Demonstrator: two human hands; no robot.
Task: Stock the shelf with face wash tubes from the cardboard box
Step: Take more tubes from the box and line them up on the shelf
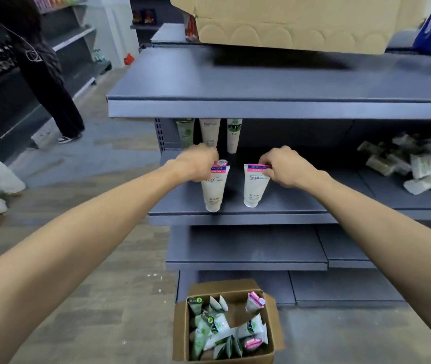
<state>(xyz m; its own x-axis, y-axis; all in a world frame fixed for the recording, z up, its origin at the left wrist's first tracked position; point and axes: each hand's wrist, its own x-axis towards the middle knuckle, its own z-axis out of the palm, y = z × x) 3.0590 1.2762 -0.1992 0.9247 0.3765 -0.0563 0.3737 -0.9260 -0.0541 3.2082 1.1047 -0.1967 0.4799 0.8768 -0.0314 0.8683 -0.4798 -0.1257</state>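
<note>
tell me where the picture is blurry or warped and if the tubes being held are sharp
Head view: wide-angle bend bows the shelf edge and stretches the forearms; the big cardboard box up top is smeared, casting a soft shadow; the tube in the left hand and the tube in the right hand are fairly sharp, large label words readable.

Two white face wash tubes with pink crimped tops stand cap-down near the front edge of the grey shelf [287,206]: left tube [213,189] pinched at its top by the left hand [201,164], right tube [255,186] pinched at its top by the right hand [283,166], a gap between them. Three more tubes [210,134] stand upright behind, tops hidden. Open cardboard box [182,334] on the floor below, with green-white and pink-topped tubes lying jumbled inside.
</note>
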